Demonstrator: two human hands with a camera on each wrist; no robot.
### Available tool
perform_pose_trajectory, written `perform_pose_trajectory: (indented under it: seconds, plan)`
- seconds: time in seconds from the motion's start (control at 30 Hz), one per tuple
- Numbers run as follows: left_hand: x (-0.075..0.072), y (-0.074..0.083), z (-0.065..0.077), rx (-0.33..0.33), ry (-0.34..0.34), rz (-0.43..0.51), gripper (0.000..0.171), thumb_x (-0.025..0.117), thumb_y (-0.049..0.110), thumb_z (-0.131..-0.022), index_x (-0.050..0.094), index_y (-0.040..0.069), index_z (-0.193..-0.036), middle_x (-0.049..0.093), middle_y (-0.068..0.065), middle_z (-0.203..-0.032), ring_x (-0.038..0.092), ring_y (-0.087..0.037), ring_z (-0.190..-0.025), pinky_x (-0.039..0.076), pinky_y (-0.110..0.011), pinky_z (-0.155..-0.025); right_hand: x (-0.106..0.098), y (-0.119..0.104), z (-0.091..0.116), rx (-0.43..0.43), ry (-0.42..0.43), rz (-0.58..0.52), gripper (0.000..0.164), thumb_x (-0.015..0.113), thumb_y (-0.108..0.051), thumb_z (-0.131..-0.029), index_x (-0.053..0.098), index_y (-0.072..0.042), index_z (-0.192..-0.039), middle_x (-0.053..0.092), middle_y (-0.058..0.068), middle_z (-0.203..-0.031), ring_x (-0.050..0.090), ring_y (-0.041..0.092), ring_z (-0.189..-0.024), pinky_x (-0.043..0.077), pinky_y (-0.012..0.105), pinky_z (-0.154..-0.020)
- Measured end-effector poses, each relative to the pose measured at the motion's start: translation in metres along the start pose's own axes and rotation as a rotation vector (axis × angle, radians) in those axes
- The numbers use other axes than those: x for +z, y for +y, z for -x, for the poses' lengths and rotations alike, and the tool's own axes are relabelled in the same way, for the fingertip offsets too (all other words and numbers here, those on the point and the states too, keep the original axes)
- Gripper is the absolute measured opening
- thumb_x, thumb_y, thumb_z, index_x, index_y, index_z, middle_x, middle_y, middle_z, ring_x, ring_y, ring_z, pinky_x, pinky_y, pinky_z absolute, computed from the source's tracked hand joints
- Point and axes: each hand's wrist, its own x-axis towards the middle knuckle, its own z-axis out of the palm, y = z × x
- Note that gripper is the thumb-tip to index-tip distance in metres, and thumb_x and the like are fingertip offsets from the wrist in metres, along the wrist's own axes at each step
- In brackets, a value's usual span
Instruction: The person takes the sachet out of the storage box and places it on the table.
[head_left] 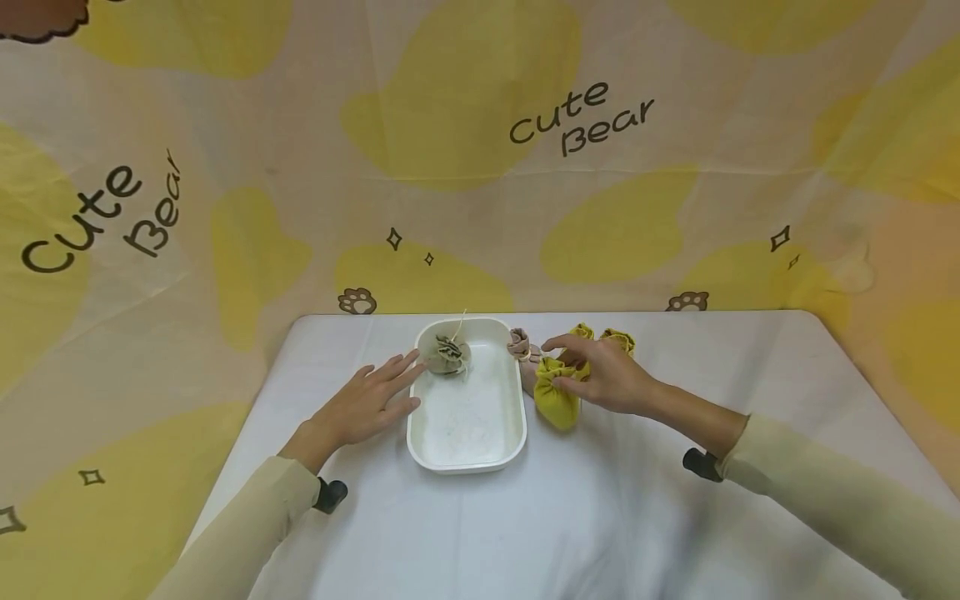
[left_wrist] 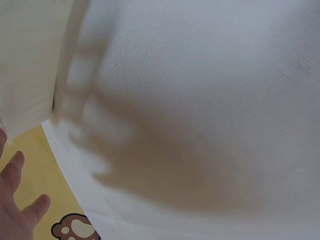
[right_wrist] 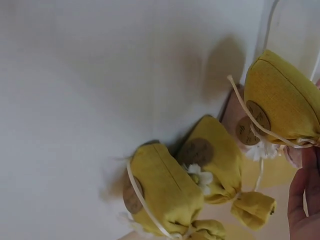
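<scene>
My right hand pinches a yellow drawstring sachet at its gathered neck. In the right wrist view that sachet hangs above the table, with a pale cord and a round brown label. Two more yellow sachets lie below and beside it, one nearer and one with a white flower. A pinkish sachet is against the right side of the white tray. Inside the tray, at the far left, sits a grey-green sachet. My left hand, fingers spread, is at the tray's left rim.
A white cloth-covered table spreads around the tray. Behind it and to the sides hangs a yellow and beige printed curtain. Dark wrist cameras show below both sleeves.
</scene>
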Motion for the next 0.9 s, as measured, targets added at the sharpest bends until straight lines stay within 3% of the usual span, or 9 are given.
perform_pose_trajectory:
  seconds: [0.2, 0.47, 0.73, 0.9]
  plan:
    - [-0.001, 0.000, 0.000, -0.002, 0.001, 0.003, 0.064, 0.041, 0.051, -0.103, 0.030, 0.021, -0.158, 0.018, -0.002, -0.166, 0.022, -0.031, -0.150, 0.021, -0.062, -0.115, 0.014, 0.011, 0.004, -0.028, 0.039, -0.022, 0.046, 0.080, -0.004, -0.082, 0.063, -0.004, -0.125, 0.075, 0.011, -0.104, 0.073, 0.024, -0.090, 0.060, 0.039, -0.078]
    - [0.000, 0.001, 0.001, 0.000, 0.001, 0.000, 0.064, 0.039, 0.053, -0.104, 0.029, 0.022, -0.158, 0.018, -0.001, -0.166, 0.022, -0.030, -0.150, 0.022, -0.061, -0.115, 0.026, 0.018, 0.009, -0.009, -0.016, -0.038, 0.041, 0.077, -0.009, -0.086, 0.064, -0.002, -0.125, 0.070, 0.012, -0.118, 0.069, 0.022, -0.094, 0.059, 0.033, -0.078]
    - [0.000, 0.002, 0.001, 0.000, 0.001, -0.001, 0.064, 0.038, 0.053, -0.104, 0.031, 0.021, -0.158, 0.018, -0.002, -0.166, 0.023, -0.031, -0.150, 0.022, -0.062, -0.115, 0.022, 0.018, 0.008, -0.010, -0.060, -0.049, 0.047, 0.080, -0.012, -0.084, 0.063, 0.000, -0.126, 0.072, 0.007, -0.108, 0.067, 0.017, -0.093, 0.058, 0.032, -0.080]
    - [0.000, 0.001, 0.001, 0.002, 0.004, 0.000, 0.064, 0.038, 0.053, -0.104, 0.030, 0.021, -0.158, 0.018, -0.002, -0.166, 0.023, -0.031, -0.150, 0.022, -0.061, -0.115, 0.017, 0.013, 0.001, -0.029, -0.084, -0.065, 0.055, 0.084, -0.016, -0.082, 0.061, -0.001, -0.129, 0.072, 0.011, -0.111, 0.068, 0.019, -0.098, 0.058, 0.035, -0.085]
